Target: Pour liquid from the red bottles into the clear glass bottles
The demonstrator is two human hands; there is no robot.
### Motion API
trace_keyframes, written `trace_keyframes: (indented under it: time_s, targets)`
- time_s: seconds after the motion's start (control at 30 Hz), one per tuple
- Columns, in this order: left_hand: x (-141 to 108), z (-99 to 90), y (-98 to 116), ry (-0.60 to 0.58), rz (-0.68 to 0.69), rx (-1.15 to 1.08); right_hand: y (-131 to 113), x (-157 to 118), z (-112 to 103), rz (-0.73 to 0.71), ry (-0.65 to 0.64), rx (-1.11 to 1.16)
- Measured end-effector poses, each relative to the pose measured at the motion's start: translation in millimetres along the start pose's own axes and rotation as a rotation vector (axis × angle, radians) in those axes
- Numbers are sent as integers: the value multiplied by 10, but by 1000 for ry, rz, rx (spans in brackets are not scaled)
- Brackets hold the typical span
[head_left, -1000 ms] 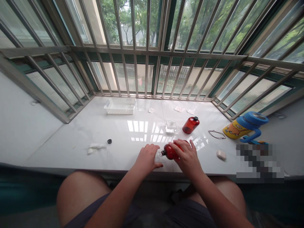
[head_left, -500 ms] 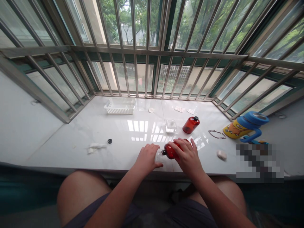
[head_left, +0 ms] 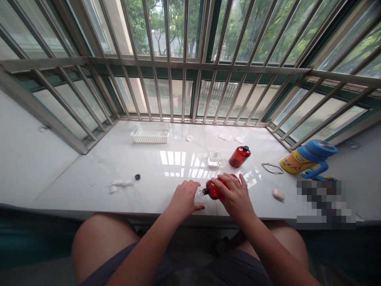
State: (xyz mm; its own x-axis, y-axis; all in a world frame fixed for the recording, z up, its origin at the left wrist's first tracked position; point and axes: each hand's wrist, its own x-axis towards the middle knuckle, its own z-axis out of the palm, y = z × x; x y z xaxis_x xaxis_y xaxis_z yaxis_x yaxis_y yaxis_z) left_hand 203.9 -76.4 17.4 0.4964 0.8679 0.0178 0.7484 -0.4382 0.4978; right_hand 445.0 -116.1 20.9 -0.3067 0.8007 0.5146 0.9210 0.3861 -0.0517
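Note:
My right hand (head_left: 233, 194) is wrapped over a red bottle (head_left: 213, 190), which is tilted with its uncapped black neck pointing left. The neck meets a small clear container (head_left: 199, 193), held between the fingers and thumb of my left hand (head_left: 185, 198). Whether any liquid is in the clear container is too small to tell. A second red bottle (head_left: 239, 157) with a black cap stands behind my right hand. A loose black cap (head_left: 137, 177) lies to the left of my left hand.
A white basket (head_left: 151, 133) sits near the window bars. A clear box (head_left: 214, 159), crumpled tissue (head_left: 120, 185), a cord loop (head_left: 272, 169), a pale soap-like piece (head_left: 278, 194) and a blue and yellow flask (head_left: 306, 157) are on the white countertop (head_left: 98, 171).

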Motion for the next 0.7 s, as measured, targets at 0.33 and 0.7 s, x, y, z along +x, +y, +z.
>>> trace_keyframes:
  time_s: [0.33, 0.7]
  targets:
    - [-4, -11, 2, -8, -4, -4, -14, -4, 5, 1, 4, -17]
    - [-2, -17, 6, -11, -8, -3, -29, -4, 2, 10, 3, -6]
